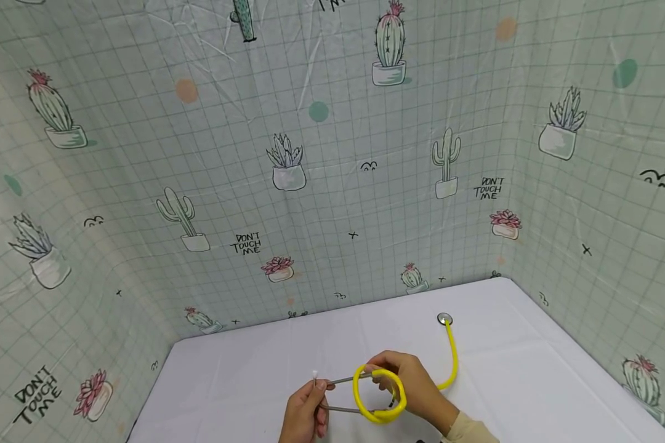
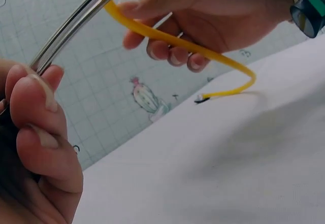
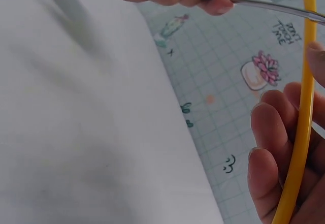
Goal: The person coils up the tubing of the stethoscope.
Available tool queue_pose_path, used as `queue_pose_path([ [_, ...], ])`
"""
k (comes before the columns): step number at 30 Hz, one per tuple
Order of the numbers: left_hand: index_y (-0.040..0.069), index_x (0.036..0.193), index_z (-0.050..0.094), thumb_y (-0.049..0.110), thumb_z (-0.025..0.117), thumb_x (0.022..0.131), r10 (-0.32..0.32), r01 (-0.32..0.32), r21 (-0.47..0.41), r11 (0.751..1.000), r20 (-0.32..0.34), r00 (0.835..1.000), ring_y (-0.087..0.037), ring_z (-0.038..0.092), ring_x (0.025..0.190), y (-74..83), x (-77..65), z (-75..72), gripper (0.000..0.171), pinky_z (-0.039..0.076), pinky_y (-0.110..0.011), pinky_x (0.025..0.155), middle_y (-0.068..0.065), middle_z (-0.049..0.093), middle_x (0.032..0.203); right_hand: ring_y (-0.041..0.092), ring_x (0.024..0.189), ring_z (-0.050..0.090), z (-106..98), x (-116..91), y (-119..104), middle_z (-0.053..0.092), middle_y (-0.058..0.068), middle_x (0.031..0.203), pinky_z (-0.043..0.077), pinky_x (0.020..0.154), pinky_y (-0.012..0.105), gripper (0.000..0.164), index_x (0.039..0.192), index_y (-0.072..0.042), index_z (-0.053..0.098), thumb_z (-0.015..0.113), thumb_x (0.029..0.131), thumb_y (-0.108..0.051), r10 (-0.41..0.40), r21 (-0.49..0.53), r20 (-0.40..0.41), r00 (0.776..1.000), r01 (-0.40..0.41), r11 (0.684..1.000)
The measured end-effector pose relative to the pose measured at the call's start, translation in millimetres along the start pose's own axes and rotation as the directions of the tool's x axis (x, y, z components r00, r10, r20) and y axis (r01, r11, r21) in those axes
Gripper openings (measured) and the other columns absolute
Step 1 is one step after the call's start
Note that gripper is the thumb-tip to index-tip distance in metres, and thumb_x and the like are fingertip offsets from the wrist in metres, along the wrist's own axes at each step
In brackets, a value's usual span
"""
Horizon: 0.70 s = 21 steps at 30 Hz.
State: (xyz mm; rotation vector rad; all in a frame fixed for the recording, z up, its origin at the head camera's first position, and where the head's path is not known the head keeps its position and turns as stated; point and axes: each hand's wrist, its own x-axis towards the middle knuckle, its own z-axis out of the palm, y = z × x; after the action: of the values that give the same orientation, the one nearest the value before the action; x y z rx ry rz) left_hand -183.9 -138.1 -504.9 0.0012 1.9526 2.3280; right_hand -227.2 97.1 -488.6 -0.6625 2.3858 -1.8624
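Holding the stethoscope [image 1: 384, 418] over the table [image 1: 233, 381], L hand [image 1: 305, 409] pinches its metal tubes [image 1: 343, 409], R hand [image 1: 412, 381] its yellow tube [image 1: 454, 357]; the disc [image 1: 445, 319] rests on table. Prob. light; yellow part soft, bendy, metal stiff, so best hold = metal.

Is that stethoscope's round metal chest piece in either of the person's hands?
No, the chest piece lies on the white tabletop, apart from the left hand and right hand.

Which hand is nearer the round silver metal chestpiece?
The right hand, holding looped yellow tubing; the left hand, gripping slim silver metal tubes, is farther away.
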Motion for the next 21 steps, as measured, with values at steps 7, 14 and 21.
queue_pose_path([
  [7, -0.016, 0.112, 0.058, 0.018, 0.05, 0.106, -0.005, 0.001, -0.044, 0.999, -0.084, 0.996, -0.002, 0.041, 0.04, -2.6, 2.7, -0.8, 0.035, 0.038, -0.015, 0.038, 0.005, 0.043, 0.055, 0.013, 0.075, 0.063, 3.6, -6.6, 11.4, 0.069, 0.0, 0.08, 0.054, 0.065, 0.026, 0.024, 0.099, -0.008, 0.074, 0.065, 0.099, -0.03, 0.03, -0.056, -0.016, 0.999, -0.031, 0.998],
  [14, -0.009, 0.112, 0.061, 0.02, 0.046, 0.108, -0.017, -0.004, -0.115, 0.993, -0.181, 0.983, -0.003, 0.038, 0.042, -1.9, 4.6, -0.1, 0.033, 0.035, -0.015, 0.038, 0.004, 0.042, 0.057, 0.011, 0.071, 0.063, 6.1, -11.5, 18.7, 0.071, -0.003, 0.082, 0.05, 0.058, 0.024, 0.028, 0.108, -0.003, 0.073, 0.058, 0.103, -0.027, 0.071, -0.07, -0.013, 0.997, -0.072, 0.995],
  [21, -0.007, 0.116, 0.061, 0.024, 0.045, 0.109, -0.022, -0.025, -0.132, 0.991, -0.343, 0.939, -0.004, 0.038, 0.045, 0.3, 6.8, -1.5, 0.035, 0.035, -0.015, 0.04, 0.004, 0.041, 0.059, 0.013, 0.068, 0.065, 6.8, -17.5, 21.7, 0.071, -0.001, 0.083, 0.054, 0.063, 0.026, 0.026, 0.113, 0.001, 0.064, 0.059, 0.103, -0.023, 0.045, -0.055, -0.008, 0.999, -0.046, 0.997],
])
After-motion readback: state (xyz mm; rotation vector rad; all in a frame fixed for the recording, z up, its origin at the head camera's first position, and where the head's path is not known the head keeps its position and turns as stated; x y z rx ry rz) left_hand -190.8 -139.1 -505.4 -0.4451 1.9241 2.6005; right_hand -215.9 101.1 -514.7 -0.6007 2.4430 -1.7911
